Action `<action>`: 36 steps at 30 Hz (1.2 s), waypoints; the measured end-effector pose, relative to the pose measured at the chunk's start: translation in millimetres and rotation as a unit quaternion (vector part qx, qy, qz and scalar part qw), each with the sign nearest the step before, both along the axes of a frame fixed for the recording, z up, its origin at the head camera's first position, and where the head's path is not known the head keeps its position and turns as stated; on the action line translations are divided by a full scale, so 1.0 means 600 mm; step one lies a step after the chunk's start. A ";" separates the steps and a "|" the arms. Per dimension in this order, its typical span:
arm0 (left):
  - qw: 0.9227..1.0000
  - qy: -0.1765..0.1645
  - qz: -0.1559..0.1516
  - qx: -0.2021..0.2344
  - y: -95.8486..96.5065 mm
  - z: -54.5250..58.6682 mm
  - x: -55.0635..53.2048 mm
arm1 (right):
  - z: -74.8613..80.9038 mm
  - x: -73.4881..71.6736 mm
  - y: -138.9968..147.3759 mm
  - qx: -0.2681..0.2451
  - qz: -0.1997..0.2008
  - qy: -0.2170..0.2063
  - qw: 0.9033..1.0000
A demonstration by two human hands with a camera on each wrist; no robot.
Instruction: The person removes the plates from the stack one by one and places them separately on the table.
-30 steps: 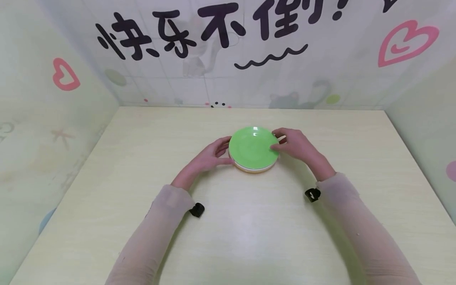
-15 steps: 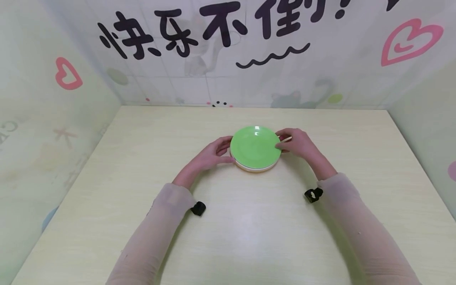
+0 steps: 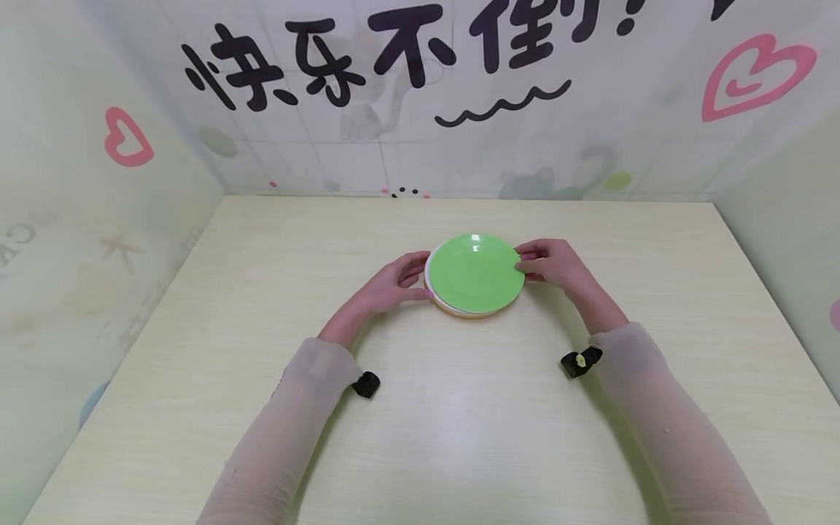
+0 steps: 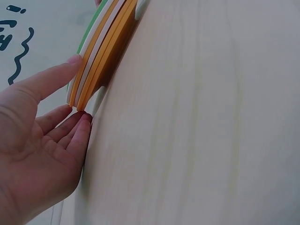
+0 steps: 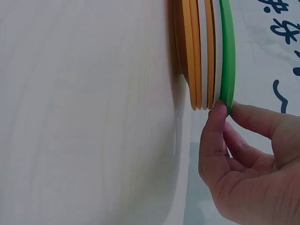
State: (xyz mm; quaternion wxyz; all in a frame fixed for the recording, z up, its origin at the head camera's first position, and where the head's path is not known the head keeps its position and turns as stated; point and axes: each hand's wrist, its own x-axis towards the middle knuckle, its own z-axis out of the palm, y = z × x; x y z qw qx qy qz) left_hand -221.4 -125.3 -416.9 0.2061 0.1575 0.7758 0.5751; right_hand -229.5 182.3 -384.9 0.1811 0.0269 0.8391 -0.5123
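A round stack of plates sits on the table, with a green plate (image 3: 477, 273) on top. Below it, white plates (image 5: 203, 56) and orange plates (image 5: 195, 61) show as alternating edges in the right wrist view. My right hand (image 3: 556, 264) pinches the green plate's right rim between thumb and fingers. That plate is shifted a little right of the ones beneath, so a white rim shows at left. Around the stack's left side, my left hand (image 3: 387, 286) holds the edges; its thumb (image 4: 61, 77) presses the rims while the fingers touch lower edges.
The pale wood-grain table (image 3: 453, 423) extends around the stack. Behind it rises a printed wall (image 3: 315, 164) with black characters and hearts, and side walls stand left and right. A black wrist device (image 3: 366, 384) sits at the left cuff, another (image 3: 577, 362) at the right.
My right hand has moved slightly right, drawing the green plate with it, so more white rim shows on the left. My left hand stays at the stack.
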 end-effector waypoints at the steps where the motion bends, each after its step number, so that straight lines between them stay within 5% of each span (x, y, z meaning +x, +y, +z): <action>1: 1.000 0.000 -0.001 0.001 0.000 0.000 0.000 | 0.001 0.000 0.001 -0.008 -0.002 -0.004 1.000; 7: 1.000 -0.001 -0.001 0.005 0.000 0.000 0.000 | 0.002 0.006 0.011 -0.075 -0.015 -0.033 0.997; 14: 1.000 -0.005 0.000 0.000 -0.002 -0.004 -0.002 | 0.007 0.012 0.026 -0.184 -0.031 -0.066 0.980; 28: 1.000 -0.017 0.000 -0.002 -0.005 -0.002 0.000 | 0.016 0.006 0.034 -0.250 -0.076 -0.034 0.965; 36: 1.000 -0.012 0.002 -0.001 -0.005 -0.002 -0.001 | 0.025 -0.004 0.042 -0.304 -0.113 -0.014 0.946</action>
